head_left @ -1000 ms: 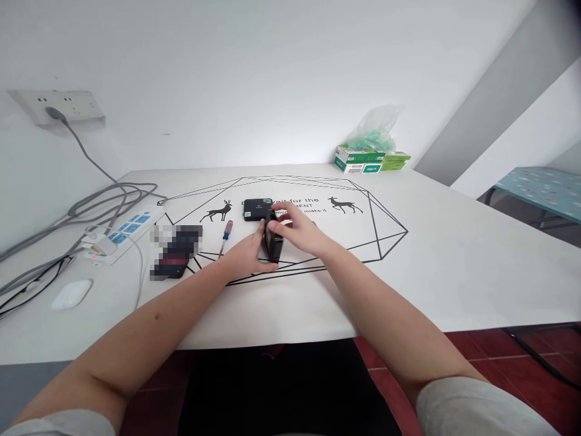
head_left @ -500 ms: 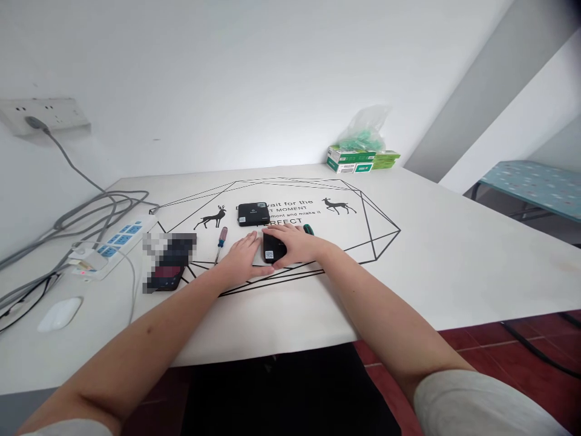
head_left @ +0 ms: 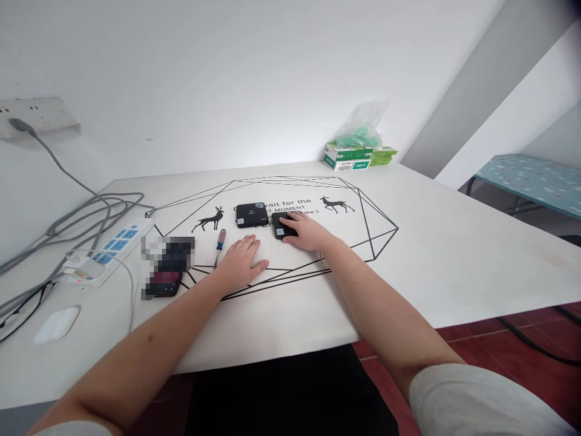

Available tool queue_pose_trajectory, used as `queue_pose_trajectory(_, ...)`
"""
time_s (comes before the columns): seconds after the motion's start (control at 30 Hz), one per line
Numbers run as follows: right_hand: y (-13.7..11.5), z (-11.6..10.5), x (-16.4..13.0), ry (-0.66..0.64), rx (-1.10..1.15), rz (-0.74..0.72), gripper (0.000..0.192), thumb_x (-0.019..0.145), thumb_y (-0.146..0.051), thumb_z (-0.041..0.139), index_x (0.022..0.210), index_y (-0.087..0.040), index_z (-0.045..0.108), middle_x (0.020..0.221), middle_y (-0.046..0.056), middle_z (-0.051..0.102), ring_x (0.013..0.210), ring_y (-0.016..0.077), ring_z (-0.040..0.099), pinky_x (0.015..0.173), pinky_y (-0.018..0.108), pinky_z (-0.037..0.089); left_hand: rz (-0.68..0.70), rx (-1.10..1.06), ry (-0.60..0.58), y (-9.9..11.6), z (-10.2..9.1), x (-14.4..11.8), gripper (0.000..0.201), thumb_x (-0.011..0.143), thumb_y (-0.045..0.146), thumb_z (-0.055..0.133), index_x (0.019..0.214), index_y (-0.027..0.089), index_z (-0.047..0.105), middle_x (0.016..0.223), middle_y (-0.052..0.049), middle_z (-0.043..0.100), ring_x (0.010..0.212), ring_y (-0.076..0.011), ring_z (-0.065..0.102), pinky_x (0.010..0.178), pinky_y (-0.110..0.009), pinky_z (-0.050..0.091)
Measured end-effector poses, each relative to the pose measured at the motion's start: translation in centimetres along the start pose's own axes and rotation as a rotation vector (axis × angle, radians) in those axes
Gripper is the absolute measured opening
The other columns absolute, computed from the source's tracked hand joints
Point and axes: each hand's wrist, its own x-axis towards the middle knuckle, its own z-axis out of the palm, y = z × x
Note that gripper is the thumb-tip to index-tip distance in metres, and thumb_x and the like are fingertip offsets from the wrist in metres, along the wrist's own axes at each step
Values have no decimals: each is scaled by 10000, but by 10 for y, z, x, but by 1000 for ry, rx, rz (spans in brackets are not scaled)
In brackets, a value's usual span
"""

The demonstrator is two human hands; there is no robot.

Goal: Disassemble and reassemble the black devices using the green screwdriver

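The small black box (head_left: 282, 226) lies flat on the white counter (head_left: 454, 254), just right of a second black box (head_left: 251, 214). The right hand (head_left: 308, 232) covers it, fingers spread over its top. The left hand (head_left: 242, 261) rests flat and empty, beside a screwdriver (head_left: 219, 242).

Right hand (head_left: 305, 232) slid black box (head_left: 282, 226) away; left hand (head_left: 241, 261) released

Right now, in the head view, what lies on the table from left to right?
White mouse → power strip → screwdriver → left hand → right hand on a small black box → green boxes.
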Motion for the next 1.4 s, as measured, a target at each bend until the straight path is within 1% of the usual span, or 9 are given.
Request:
queue_pose_trajectory(0.23, 0, 8, 32, -55, -56, 73, 759, 1125, -445, 410, 1801, -163, 210, 1900, 157, 118, 1772, 432, 89, 1412, 628, 217, -7, -1, 69, -3, 7, 1, 688, 1092, 559, 490, 1591, 87, 540, 1756, -265, 438, 1675, -404, 368, 1361, -612, 305)
queue_pose_trajectory(0.6, 8, 4, 69, -123, -38, 45, 786, 1096, -393, 412, 1810, -185, 157, 1911, 108, 31, 1782, 393, -9, 1431, 609, 150, -7, 0, 84, -7, 11, 5, 669, 1079, 555, 509, 1578, 112, 554, 1747, -242, 465, 1668, -396, 383, 1363, -592, 306)
queue_pose_trajectory(0.73, 3, -9, 75, -136, -1, 90, 785, 1092, -546, 384, 1795, -224, 250, 1906, 93, 123, 1777, 416, 73, 1415, 666, 172, 4, -21, 111, -6, 11, 5, 623, 1077, 532, 526, 1545, 125, 584, 1722, -236, 501, 1654, -405, 402, 1350, -613, 325)
queue_pose_trajectory(0.8, -6, -18, 84, -108, 22, 112, 781, 1109, -632, 136, 1786, -269, 278, 1881, 101, 255, 1749, 443, 209, 1370, 764, 191, 5, -38, 131, -4, 9, 5, 584, 1078, 506, 533, 1506, 118, 614, 1678, -240, 548, 1623, -411, 445, 1331, -604, 362)
queue_pose_trajectory(0.87, -21, -23, 96, -50, 33, 98, 847, 1090, -647, -26, 1797, -247, 215, 1862, 129, 309, 1720, 438, 285, 1366, 759, 194, 4, -42, 167, -2, 6, 4, 529, 1082, 477, 529, 1461, 126, 646, 1588, -230, 626, 1547, -404, 532, 1294, -579, 421)
queue_pose_trajectory(0.97, -50, -19, 116, -61, 23, 2, 915, 1053, -790, 279, 1767, -218, 315, 1895, 113, 209, 1764, 413, 147, 1422, 627, 149, 9, -25, 249, -1, 1, 4, 444, 1082, 428, 521, 1392, 154, 680, 1415, -195, 719, 1384, -382, 647, 1222, -557, 493)
queue_pose_trajectory(1.07, -76, -3, 130, -192, -85, -108, 1101, 951, -849, 533, 1788, -195, 244, 1905, 167, 100, 1770, 453, 57, 1410, 692, 28, -2, -2, 341, -1, -3, 3, 363, 1075, 391, 525, 1319, 191, 704, 1282, -159, 753, 1285, -373, 677, 1225, -605, 469)
queue_pose_trajectory(1.2, -94, 14, 130, -42, -153, -143, 1058, 975, -746, 561, 1734, -58, 298, 1790, 312, 341, 1703, 449, 286, 1410, 635, 114, -32, -4, 429, 0, -6, 1, 310, 1066, 363, 526, 1260, 209, 712, 1212, -141, 747, 1258, -366, 668, 1272, -642, 396)
queue_pose_trajectory(1.4, -104, 26, 78, -41, -175, -264, 913, 985, -612, 613, 1697, -92, 376, 1722, 278, 437, 1619, 449, 405, 1380, 548, 237, -33, -117, 605, 4, -12, -2, 372, 1051, 375, 517, 1345, 206, 668, 1401, -176, 668, 1370, -365, 580, 1227, -565, 464)
